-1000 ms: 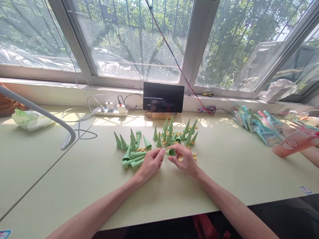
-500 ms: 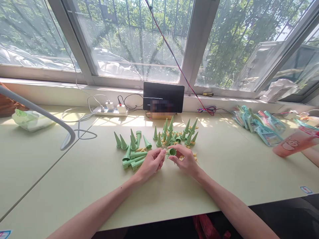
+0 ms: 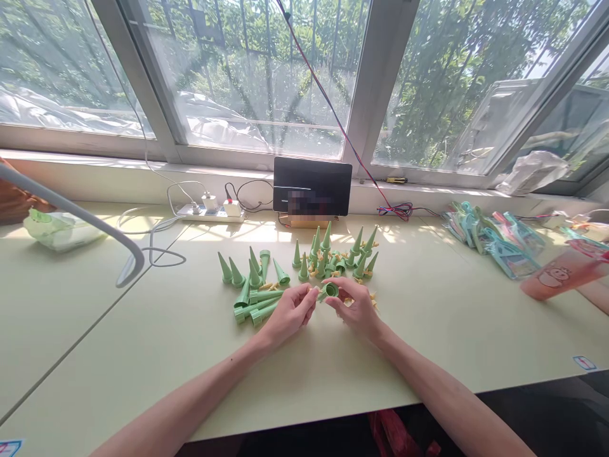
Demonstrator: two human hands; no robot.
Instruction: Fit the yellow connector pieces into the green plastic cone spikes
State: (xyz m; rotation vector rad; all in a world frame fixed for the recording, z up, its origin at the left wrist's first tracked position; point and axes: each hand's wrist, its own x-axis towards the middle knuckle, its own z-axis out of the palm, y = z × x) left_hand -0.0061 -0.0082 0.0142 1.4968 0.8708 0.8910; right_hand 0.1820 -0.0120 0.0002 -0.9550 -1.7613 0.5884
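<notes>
My right hand (image 3: 354, 304) grips a green plastic watering spike (image 3: 330, 291) between thumb and fingers, its round open end facing me. Close beside it on the left, my left hand (image 3: 295, 308) is closed in a pinch on a small yellowish piece (image 3: 314, 289), mostly covered by the fingertips. Whether that piece touches the spike cannot be made out. Left of my hands, several green spikes (image 3: 257, 296) lie or stand on their wide ends. Behind my hands is another group of upright spikes (image 3: 326, 240), with small yellow pieces (image 3: 335, 275) among them.
A tablet (image 3: 313, 185) leans on a box at the back of the table (image 3: 428, 317). A power strip (image 3: 212, 214) with cables is left of it. Bagged items (image 3: 495, 235) and a pink pouch (image 3: 556, 276) lie right, near another person's arm (image 3: 594, 295). A grey bar (image 3: 95, 225) crosses the left.
The green spike in my right hand has turned and shifted very slightly right. My left hand keeps its pinch almost in place.
</notes>
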